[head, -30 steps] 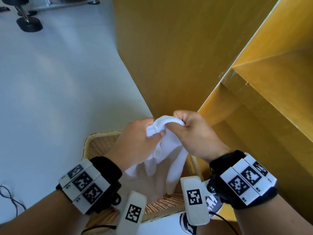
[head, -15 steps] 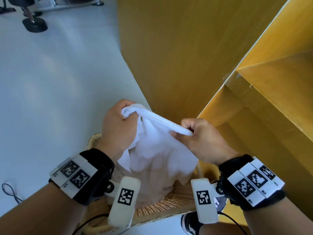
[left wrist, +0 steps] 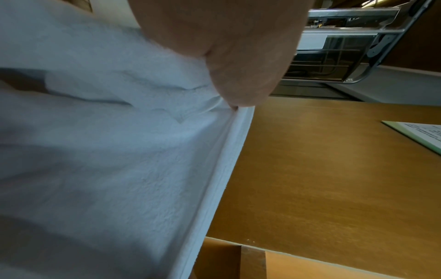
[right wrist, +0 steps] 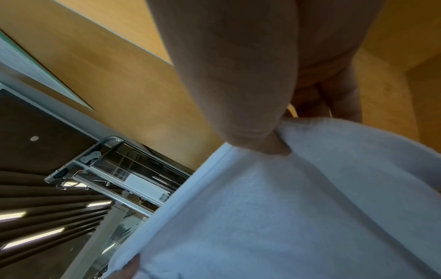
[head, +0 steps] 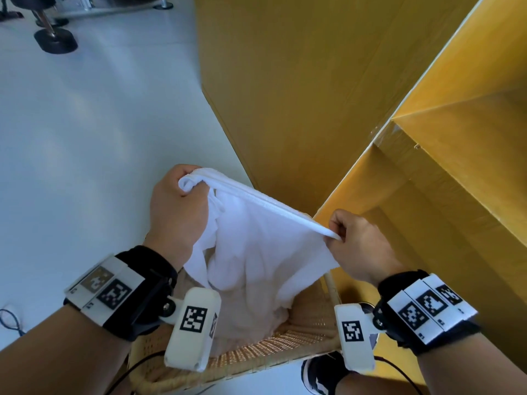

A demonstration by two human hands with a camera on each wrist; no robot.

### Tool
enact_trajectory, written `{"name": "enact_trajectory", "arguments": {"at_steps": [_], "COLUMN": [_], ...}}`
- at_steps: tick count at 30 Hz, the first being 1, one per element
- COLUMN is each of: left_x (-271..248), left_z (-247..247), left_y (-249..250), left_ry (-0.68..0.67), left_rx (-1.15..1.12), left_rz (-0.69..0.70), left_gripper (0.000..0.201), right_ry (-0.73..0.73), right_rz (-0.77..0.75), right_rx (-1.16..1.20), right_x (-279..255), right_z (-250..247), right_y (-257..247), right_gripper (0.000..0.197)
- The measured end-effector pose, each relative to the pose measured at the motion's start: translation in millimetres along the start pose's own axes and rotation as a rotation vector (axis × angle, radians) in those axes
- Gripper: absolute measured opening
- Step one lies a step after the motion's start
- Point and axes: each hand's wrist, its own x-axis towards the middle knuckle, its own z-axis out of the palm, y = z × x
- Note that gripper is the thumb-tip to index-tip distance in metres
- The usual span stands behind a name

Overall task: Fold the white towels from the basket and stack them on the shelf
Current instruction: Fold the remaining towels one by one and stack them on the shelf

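Note:
A white towel (head: 256,246) hangs stretched between my two hands above the wicker basket (head: 288,346). My left hand (head: 182,206) grips one bunched corner of its top hem at the upper left. My right hand (head: 346,240) pinches the hem at the other end, lower right. The hem runs taut between them and the rest of the cloth drapes down into the basket. In the left wrist view the towel (left wrist: 119,169) fills the left half under my fingers (left wrist: 238,62). In the right wrist view my thumb (right wrist: 250,113) presses on the towel (right wrist: 298,207).
The yellow wooden shelf unit (head: 299,95) stands right behind the basket, with open compartments (head: 456,181) to the right. Pale floor (head: 85,138) lies to the left, with a black stand base (head: 55,41) far back. My shoe (head: 322,374) is beside the basket.
My hands have drawn apart, the left rising up and left, the right moving right. The bunched towel has spread out along its hem and lifted higher out of the basket.

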Motion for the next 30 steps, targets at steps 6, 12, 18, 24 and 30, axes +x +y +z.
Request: {"name": "enact_trajectory", "arguments": {"at_steps": [6,12,18,24,30], "left_x": [0.4,-7.0,-13.2,-31.9,-39.0], "left_z": [0.5,3.6,11.1,13.4,19.3], "left_y": [0.5,2.9,11.8,29.0,24.6], "left_ry": [-0.036,-0.139,-0.249,-0.483,-0.760], "left_rx": [0.039,0.030,-0.072,-0.126,0.132], "left_rz": [-0.055,-0.087,-0.180,-0.214,-0.024], "left_gripper": [0.023,0.013,0.029,0.045,0.031], "right_ry": [-0.209,-0.304,-0.295,-0.263,-0.194], "right_rz": [0.167,0.271,0.386,0.416,0.490], "right_rx": [0.225,0.756,1.155,1.379,1.556], "right_x": [-0.9,-4.2,-1.1,4.2,12.2], "right_z": [1.8,0.7,1.0,-2.5,-6.7], "right_y": [-2.0,-19.0,-43.5,-63.9,-78.3], "right_gripper": [0.019,0.012,0.009,0.033,0.009]}}
